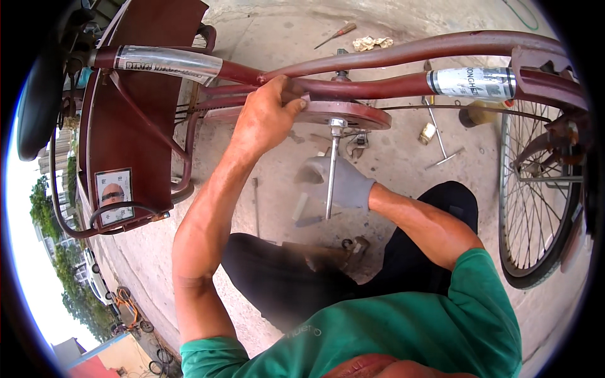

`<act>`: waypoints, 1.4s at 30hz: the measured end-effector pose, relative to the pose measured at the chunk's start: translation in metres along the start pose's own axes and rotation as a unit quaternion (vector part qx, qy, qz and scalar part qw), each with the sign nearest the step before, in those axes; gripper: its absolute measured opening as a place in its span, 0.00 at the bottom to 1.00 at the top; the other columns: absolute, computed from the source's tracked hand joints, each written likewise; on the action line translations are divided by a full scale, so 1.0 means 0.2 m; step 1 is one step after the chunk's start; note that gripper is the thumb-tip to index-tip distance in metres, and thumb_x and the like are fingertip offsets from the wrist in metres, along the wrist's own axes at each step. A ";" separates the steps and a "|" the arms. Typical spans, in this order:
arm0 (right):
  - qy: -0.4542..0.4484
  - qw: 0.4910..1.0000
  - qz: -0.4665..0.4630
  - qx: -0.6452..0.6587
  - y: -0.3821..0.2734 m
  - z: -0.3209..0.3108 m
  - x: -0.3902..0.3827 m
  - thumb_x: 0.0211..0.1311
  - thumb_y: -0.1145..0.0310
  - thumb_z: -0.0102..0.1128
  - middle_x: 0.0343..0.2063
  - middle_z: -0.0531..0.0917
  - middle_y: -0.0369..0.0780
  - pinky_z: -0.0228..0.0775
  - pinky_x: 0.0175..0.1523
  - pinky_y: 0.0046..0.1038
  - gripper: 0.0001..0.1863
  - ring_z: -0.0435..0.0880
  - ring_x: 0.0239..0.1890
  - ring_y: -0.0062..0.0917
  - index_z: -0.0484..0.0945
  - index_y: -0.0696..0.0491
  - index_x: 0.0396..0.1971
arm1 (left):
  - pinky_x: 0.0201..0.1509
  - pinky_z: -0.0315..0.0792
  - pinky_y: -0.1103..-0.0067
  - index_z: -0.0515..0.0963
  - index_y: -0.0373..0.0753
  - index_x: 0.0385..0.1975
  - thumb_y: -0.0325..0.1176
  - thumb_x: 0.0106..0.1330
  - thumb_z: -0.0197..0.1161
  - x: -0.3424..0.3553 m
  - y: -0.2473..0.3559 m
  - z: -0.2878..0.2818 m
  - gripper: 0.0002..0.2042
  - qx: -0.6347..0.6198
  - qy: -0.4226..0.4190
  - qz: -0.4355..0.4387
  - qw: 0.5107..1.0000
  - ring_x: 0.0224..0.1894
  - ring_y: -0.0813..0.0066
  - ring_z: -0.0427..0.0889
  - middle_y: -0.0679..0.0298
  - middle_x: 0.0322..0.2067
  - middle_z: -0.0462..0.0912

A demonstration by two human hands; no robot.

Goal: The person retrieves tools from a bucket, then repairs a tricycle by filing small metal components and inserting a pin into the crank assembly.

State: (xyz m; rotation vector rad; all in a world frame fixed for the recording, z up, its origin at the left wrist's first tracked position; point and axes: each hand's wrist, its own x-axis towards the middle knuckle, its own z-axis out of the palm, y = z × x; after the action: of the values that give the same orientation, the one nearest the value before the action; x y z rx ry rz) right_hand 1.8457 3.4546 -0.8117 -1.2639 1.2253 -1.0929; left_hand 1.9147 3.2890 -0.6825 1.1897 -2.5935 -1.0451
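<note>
Pinching what seems a scrap (pixel 307 97), the left hand (pixel 268 115) has the chainguard (pixel 345 114) just beside it.

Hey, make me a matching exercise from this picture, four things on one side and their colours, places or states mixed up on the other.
Column one:
1. Left hand
2. Right hand
3. Screwdriver
4. Shirt

Column two:
A. Lying on the ground
B. Green
C. Bare, at a red tube
D. In a grey glove

Right pairs: 1-C, 2-D, 3-A, 4-B.
</note>
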 end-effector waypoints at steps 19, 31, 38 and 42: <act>-0.003 1.000 -0.005 -0.028 -0.01 -0.06 -0.04 0.62 0.61 0.65 0.37 0.89 0.44 0.79 0.51 0.34 0.15 0.89 0.42 0.35 0.86 0.54 0.44 | 0.61 0.72 0.72 0.74 0.29 0.62 0.27 0.71 0.59 -0.01 -0.03 0.06 0.20 -0.079 -0.017 -0.032 0.996 0.52 0.70 0.81 0.56 0.48 0.85; -0.012 0.973 0.163 0.164 -0.42 -0.57 -0.32 0.66 0.66 0.68 0.37 0.89 0.40 0.80 0.41 0.24 0.16 0.87 0.33 0.20 0.84 0.60 0.47 | 0.57 0.77 0.68 0.82 0.30 0.51 0.34 0.66 0.66 0.00 -0.02 0.00 0.18 -0.069 -0.002 -0.030 0.997 0.49 0.59 0.87 0.49 0.45 0.88; 0.142 0.981 0.059 0.122 -0.74 -0.62 -0.08 0.69 0.67 0.65 0.38 0.89 0.38 0.79 0.43 0.23 0.13 0.86 0.40 0.18 0.85 0.58 0.47 | 0.56 0.77 0.69 0.83 0.32 0.51 0.34 0.66 0.68 0.00 -0.11 0.01 0.17 -0.081 0.013 -0.019 0.996 0.49 0.61 0.87 0.51 0.44 0.89; 0.133 0.984 0.040 -0.114 -0.61 -0.58 0.11 0.67 0.68 0.65 0.37 0.89 0.38 0.77 0.46 0.24 0.14 0.84 0.38 0.17 0.86 0.61 0.46 | 0.57 0.77 0.70 0.82 0.32 0.53 0.31 0.68 0.67 -0.01 -0.08 0.02 0.16 -0.102 0.013 -0.018 0.995 0.49 0.64 0.87 0.52 0.45 0.90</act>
State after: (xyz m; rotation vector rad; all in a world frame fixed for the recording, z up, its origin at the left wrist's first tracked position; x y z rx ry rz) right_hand 1.7409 3.4200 -0.6836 -1.2542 1.6285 -1.1124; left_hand 1.9246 3.2857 -0.6949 1.1960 -2.3854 -1.2585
